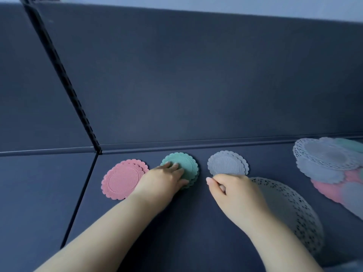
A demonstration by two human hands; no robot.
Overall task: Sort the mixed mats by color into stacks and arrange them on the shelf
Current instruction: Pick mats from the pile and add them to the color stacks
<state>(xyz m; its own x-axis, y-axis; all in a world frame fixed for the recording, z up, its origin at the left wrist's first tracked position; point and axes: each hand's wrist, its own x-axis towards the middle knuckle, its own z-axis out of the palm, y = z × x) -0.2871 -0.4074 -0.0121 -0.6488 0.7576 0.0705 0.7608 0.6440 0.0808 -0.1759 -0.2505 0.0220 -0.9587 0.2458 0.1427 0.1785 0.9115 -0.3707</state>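
Note:
Three small stacks of scalloped mats lie in a row near the shelf's back wall: pink (122, 178), green (183, 163) and grey (226, 163). My left hand (165, 177) rests on the green stack, with its fingers flat on top and its thumb at the near edge. My right hand (231, 188) sits at the near edge of the grey stack with its fingers curled under. That edge is hidden by the knuckles, so whether the hand holds a mat is unclear. A large white lace mat (290, 209) lies flat, partly under my right wrist.
A mixed pile (332, 165) of lace, grey, pink and green mats sits at the far right. The dark shelf floor (176, 222) ends at a back wall with a low ledge (196, 147). A slotted upright (64, 75) and a floor seam lie to the left.

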